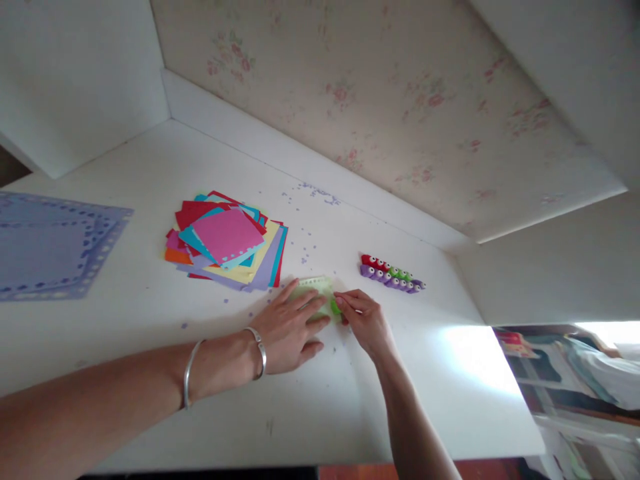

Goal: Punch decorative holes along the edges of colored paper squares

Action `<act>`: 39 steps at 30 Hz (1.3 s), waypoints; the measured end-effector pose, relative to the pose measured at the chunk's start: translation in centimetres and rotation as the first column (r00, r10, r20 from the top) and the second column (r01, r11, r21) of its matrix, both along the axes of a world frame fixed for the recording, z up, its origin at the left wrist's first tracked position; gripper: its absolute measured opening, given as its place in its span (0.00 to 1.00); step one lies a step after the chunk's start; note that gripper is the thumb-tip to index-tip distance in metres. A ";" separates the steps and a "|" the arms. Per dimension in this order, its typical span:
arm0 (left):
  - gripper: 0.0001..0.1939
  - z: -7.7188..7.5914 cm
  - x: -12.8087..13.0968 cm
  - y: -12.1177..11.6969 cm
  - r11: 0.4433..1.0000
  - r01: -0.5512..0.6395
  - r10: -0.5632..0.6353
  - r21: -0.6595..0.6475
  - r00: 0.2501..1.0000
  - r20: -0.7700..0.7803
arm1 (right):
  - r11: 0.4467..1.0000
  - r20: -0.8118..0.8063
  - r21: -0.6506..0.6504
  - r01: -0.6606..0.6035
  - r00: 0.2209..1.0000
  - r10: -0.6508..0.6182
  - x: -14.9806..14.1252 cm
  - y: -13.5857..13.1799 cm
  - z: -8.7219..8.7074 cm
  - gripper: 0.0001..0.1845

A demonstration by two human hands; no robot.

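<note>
My left hand (295, 330) lies flat with fingers spread on a pale green sheet of paper (313, 283). A row of small punched holes runs along the sheet's far edge. At the sheet's right side, my right hand (364, 319) is closed in a pinch on a small bright green thing (335, 307), mostly hidden by the fingers, so its kind is unclear. Up and left of my left hand sits a fanned stack of coloured paper (227, 235), with a pink sheet on top.
Purple sheets with punched edges (45, 250) lie at the far left. Two rows of small red, green and purple pieces with googly eyes (393, 273) sit right of my hands. Purple paper dots (320, 193) are scattered near the back wall. The white table (450, 407) ends at the right.
</note>
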State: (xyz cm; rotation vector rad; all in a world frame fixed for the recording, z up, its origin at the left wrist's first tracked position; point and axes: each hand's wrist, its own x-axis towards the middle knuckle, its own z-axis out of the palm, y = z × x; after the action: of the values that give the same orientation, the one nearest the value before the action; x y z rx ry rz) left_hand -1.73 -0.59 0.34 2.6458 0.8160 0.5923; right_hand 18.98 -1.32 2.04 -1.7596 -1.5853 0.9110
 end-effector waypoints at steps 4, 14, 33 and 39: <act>0.21 -0.3 0.1 -0.1 1.000 -0.003 0.003 0.019 1.000 -0.019 | 1.000 -0.046 -0.009 -0.024 0.999 0.024 0.3 0.0 -0.1 0.16; 0.22 -0.1 0.0 -0.1 0.999 -0.001 0.003 0.038 0.998 -0.058 | 0.999 -0.070 -0.022 0.029 0.997 -0.031 2.7 0.1 0.5 0.20; 0.19 0.0 0.5 0.1 0.995 -0.037 0.042 0.091 0.997 -0.057 | 0.988 0.161 0.139 0.075 0.982 -0.097 7.6 -0.8 3.0 0.16; 0.18 -0.5 0.8 0.1 0.989 -0.028 0.042 0.148 0.995 -0.093 | 0.918 0.412 0.281 0.280 0.829 -0.379 17.3 2.5 5.5 0.21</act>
State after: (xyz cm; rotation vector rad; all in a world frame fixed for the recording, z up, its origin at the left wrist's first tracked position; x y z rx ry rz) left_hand -0.97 -0.45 -0.14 2.8183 0.8795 0.5573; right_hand 36.31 1.15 7.52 -2.1074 -1.5038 0.1497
